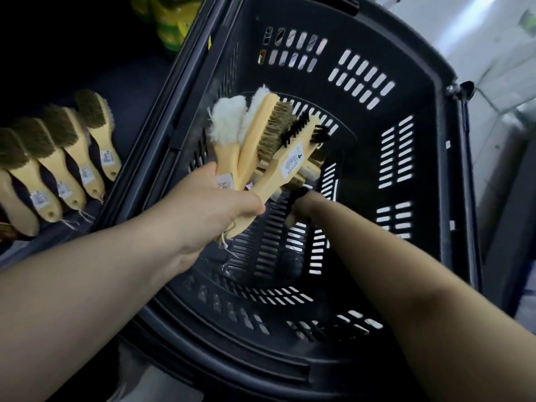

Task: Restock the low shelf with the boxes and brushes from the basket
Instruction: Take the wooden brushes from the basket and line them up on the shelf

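My left hand (214, 204) grips a bunch of several wooden-handled brushes (269, 140) above the dark plastic basket (420, 158); some have white fluffy heads, one tan bristles, some black bristles. My right hand (301, 206) reaches deep into the basket, mostly hidden behind the bunch, and seems to touch another brush (293, 219) with a wooden handle; whether it grips it I cannot tell. On the low shelf (121, 79) at the left lies a row of several tan-bristled brushes (58, 158), handles toward me.
Yellow-green packages (168, 21) stand at the back of the shelf. The basket leans against the shelf's edge, with pale floor tiles (493, 68) to its right. A dark round object (290, 265) lies on the basket's bottom.
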Demonstrator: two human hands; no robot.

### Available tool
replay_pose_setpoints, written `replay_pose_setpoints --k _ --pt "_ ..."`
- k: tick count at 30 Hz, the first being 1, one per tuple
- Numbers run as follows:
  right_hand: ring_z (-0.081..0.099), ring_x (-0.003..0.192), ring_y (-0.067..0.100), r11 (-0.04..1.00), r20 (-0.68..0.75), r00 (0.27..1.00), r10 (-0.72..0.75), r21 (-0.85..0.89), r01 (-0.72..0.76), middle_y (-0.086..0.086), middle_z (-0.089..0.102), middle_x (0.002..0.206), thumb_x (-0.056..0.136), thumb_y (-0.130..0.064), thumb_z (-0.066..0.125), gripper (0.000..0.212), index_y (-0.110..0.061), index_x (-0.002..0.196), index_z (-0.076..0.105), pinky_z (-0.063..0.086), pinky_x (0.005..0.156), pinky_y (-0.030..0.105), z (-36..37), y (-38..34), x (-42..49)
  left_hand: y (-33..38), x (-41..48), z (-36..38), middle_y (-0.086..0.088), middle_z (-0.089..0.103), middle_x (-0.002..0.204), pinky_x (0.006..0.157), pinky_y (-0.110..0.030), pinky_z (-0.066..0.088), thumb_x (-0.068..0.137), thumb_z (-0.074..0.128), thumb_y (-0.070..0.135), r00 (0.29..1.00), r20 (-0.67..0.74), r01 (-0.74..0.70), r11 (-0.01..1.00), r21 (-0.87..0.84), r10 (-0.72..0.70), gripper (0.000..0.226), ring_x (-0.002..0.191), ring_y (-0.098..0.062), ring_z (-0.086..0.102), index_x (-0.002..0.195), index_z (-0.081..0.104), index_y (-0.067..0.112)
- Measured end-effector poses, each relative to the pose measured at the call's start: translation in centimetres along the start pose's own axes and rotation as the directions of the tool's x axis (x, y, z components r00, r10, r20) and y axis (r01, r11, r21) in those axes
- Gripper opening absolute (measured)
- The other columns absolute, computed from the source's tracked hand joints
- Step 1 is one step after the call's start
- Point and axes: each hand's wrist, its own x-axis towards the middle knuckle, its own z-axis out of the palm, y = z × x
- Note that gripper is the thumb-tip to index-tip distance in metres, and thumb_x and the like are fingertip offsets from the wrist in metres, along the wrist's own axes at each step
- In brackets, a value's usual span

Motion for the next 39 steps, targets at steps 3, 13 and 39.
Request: replay_pose_setpoints --k 3,13,39 --pt "0.048 0.069 0.014 0.952 -0.072 0.997 -0.022 0.303 0.043 0.010 0.047 0.094 0.095 -0.006 0.041 0.013 -0.011 0.101 0.051 0.046 0.055 0.022 -2.6 -1.3 -3.1 0.8 -0.5 0.5 -0.015 0.069 0.104 0.093 -0.049 0.049 0.073 0.068 -0.002 0.999 0.025 -0.028 0.998 -0.061 0.030 0.035 0.100 -0.033 0.065 0.105 0.062 0.011" --pt "0.032 0.038 0.004 0.270 0.123 0.873 -0.471 0.963 0.011 -0.003 0.043 0.056 0.097 -0.033 0.042 0.022 -0.016 0.104 0.054 0.028 0.034 0.014 -6.2 -3.1 -22.1 2.2 -3.3 1.3 -0.020 0.069 0.103 0.082 -0.042 0.048 0.077 0.067 0.001 0.994 -0.012 -0.104 0.934 -0.341 0.107 0.025 0.096 -0.031 0.065 0.100 0.065 0.010" --pt "0.058 0.058 0.017 0.453 0.192 0.804 -0.563 0.885 0.106 0.010 0.058 0.072 0.095 0.001 0.034 0.026 -0.002 0.092 0.059 0.052 0.056 0.028 8.2 -17.3 -33.2 -5.7 -14.1 -12.2 -0.007 0.072 0.105 0.067 -0.029 0.057 0.080 0.063 0.004 0.900 -0.420 -0.385 0.662 -0.643 0.117 0.042 0.092 -0.021 0.070 0.120 0.060 0.015"
